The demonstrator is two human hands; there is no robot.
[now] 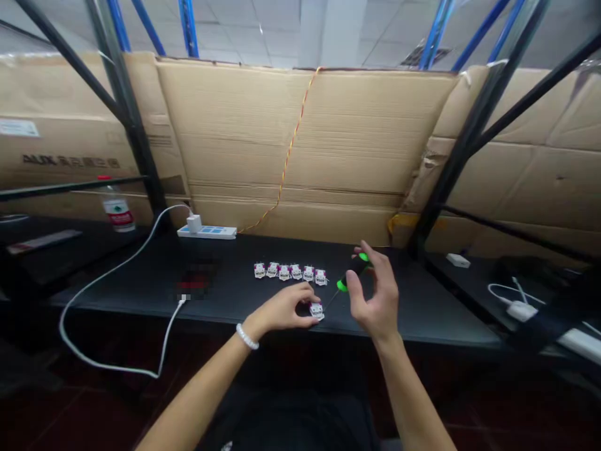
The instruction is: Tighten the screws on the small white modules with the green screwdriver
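Note:
Near the front edge of the black table, my left hand (292, 308) pinches a small white part with purple bits (317, 310) between thumb and fingers. My right hand (377, 293) is closed round the black and green handle of a screwdriver (355, 272). Its thin shaft slants down to the left, and the tip is at the right side of the white part; whether it touches cannot be made out. Just behind my hands, several similar small white parts (284, 272) stand in a row across the table.
A white power strip (206, 232) with a plugged-in charger lies at the back left. From it a white cable (84, 289) loops over the front edge to a blurred dark object (195, 282). A water bottle (118, 210) stands farther left. Cardboard (235, 138) walls the back between dark metal posts.

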